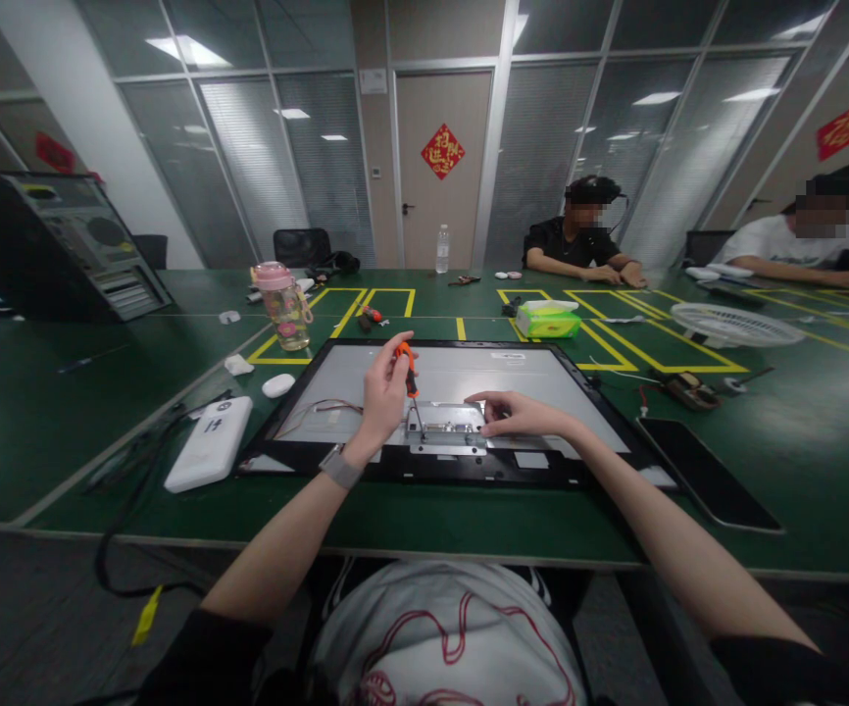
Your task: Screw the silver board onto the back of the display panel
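A monitor panel (366, 378) lies face down on the green table, its grey back framed in black. My left hand (384, 397) is closed round an orange-handled screwdriver (411, 378), held upright with its tip on a small metal plate (446, 428) near the panel's front edge. My right hand (509, 414) rests on the right end of that plate, fingers curled and pressing it, holding nothing. Thin wires (322, 407) run across the panel to the left of the plate.
A white box (210, 443) and black cable lie left of the panel, a black flat slab (708, 473) to its right. Beyond are a pink-capped bottle (284, 306), a green tissue pack (548, 320), a white fan (735, 325), a computer case (64, 245). Two people sit at the far side.
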Demonstrator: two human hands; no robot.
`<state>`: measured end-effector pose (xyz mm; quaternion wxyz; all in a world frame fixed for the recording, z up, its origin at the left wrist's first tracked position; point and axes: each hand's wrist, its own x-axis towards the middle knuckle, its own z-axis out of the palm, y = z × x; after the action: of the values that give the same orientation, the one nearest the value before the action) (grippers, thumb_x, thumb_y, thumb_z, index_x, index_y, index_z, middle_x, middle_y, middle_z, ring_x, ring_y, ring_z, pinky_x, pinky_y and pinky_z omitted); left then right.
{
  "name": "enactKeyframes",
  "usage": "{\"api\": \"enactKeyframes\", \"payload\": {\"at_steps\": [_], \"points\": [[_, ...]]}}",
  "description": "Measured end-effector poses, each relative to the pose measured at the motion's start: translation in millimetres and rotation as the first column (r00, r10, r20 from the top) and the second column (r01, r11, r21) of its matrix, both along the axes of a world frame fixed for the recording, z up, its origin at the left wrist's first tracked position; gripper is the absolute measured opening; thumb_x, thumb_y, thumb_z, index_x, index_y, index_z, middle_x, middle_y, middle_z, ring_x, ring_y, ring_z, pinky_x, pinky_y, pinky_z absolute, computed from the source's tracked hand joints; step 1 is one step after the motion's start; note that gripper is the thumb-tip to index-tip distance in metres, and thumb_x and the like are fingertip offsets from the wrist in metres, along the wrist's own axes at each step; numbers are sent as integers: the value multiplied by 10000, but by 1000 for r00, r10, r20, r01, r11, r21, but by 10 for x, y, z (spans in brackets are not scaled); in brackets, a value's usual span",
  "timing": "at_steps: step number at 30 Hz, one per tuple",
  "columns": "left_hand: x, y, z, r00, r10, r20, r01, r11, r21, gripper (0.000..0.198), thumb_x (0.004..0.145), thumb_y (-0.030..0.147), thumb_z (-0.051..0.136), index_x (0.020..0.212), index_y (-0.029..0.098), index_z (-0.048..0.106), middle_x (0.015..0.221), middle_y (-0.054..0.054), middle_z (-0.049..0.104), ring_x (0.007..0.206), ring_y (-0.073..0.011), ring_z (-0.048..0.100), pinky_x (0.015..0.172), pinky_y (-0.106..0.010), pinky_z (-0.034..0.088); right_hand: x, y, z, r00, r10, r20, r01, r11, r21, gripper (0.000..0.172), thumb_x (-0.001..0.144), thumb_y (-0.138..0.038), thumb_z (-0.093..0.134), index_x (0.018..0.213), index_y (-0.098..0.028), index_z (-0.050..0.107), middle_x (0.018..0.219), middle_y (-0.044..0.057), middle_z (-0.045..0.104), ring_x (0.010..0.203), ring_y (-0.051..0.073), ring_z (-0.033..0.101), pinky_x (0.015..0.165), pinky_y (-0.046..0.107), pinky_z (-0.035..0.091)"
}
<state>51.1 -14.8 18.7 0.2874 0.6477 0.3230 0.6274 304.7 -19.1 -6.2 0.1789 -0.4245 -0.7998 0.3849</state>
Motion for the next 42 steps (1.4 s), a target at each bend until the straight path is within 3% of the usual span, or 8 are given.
{"api": "enactKeyframes", "payload": {"at_steps": [42], "points": [[8, 0, -1, 1000, 6, -14, -6, 1000, 27, 320, 926, 287, 441, 1213, 205, 556, 846, -22, 602, 657, -97, 548, 590, -207, 467, 10, 19, -28, 1000, 6, -8, -6, 1000, -1, 700, 730, -465, 700, 1327, -156, 503, 764, -9, 558, 708, 150, 523, 672, 284, 412]]}}
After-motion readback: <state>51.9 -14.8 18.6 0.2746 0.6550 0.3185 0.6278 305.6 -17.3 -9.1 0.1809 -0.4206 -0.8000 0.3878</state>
